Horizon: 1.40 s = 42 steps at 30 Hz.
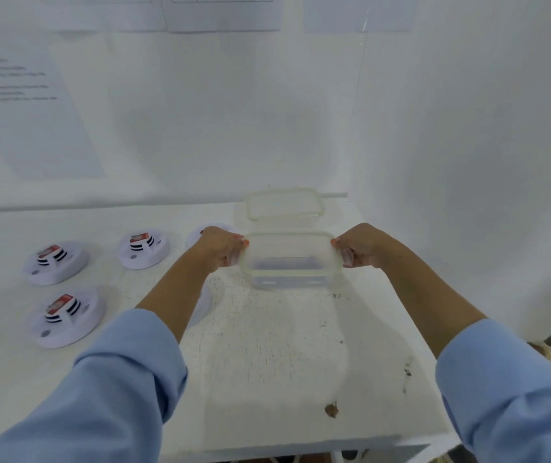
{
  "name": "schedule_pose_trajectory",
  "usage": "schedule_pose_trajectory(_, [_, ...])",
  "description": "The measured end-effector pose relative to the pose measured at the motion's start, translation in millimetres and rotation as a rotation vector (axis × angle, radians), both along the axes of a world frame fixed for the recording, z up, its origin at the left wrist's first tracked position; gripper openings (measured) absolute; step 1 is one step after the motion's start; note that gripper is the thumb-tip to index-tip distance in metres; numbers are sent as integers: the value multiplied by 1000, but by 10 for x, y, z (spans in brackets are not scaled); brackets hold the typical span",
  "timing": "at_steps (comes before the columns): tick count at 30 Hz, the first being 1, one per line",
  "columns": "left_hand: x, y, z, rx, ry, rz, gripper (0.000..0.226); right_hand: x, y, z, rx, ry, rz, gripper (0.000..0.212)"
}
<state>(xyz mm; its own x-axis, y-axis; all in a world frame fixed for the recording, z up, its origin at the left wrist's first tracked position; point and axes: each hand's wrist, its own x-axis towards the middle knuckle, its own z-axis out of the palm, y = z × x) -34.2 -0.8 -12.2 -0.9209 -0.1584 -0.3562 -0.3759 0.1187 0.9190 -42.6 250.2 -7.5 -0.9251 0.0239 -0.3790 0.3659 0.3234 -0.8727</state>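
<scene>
Where the white table (pixel 267 362) runs up to the back wall, a clear plastic container (pixel 288 262) is held by its 2 short ends, open side up, a little right of the table's centre. The left hand (pixel 222 245) is curled round the left end, thumb on the rim. The right hand (pixel 359 245) is clamped likewise on the right end. Whether the base rests on the table or is raised just off it cannot be told.

Just behind the container, a pale-rimmed lid (pixel 283 203) is seen near the wall; what lies under it is unclear. 3 round white devices (pixel 56 262) with red-and-black parts on top are laid out well to the left, apart from each other. 2 more white discs (pixel 197 235) are partly hidden behind the left hand and forearm. Printed sheets (pixel 30 111) are fixed to the wall. A brown stain (pixel 331 409) is noted on the near table surface.
</scene>
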Motion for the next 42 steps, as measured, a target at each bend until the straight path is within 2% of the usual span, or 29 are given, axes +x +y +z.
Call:
schedule_pose_trajectory(5, [17, 31, -53, 40, 7, -26, 30, 2, -54, -21, 41, 73, -38, 11])
schedule_pose_trajectory(8, [31, 24, -71, 86, 6, -42, 27, 10, -46, -31, 4, 67, -33, 15])
schedule_pose_trajectory(11, [37, -23, -59, 118, 5, -66, 18, 36, -17, -5, -20, 59, -17, 4])
schedule_pose_trajectory(16, [35, -29, -40, 125, 9, -54, 13, 6, -40, -11, 15, 95, -22, 9])
schedule_pose_trajectory(21, [19, 10, -54, 39, 27, -36, 33, -41, -85, -27, 21, 84, -12, 20])
schedule_pose_trajectory(25, [-8, -7, -64, -2, 52, -22, 36, -76, -86, -23, 37, 83, -12, 14])
schedule_pose_trajectory(28, [-16, 5, -63, 4, 46, -7, 31, -101, -68, -18, 52, 66, -27, 13])
schedule_pose_trajectory(31, [-17, 18, -18, 27, 14, 4, 11, -95, -69, -5, 54, 67, -69, 4])
schedule_pose_trajectory(35, [-41, -21, 26, 53, 15, -11, 17, -96, -84, -30, 20, 83, -104, 8])
schedule_pose_trajectory(37, [-43, -23, 25, 45, 13, -9, 28, -96, -81, -34, 14, 89, -109, 11])
schedule_pose_trajectory(40, [-44, -15, 20, 43, 11, -7, 42, -104, -69, -31, 16, 86, -115, 28])
schedule_pose_trajectory(42, [-39, -9, 25, 18, 0, -10, 43, -103, -79, -21, 6, 76, -112, 32])
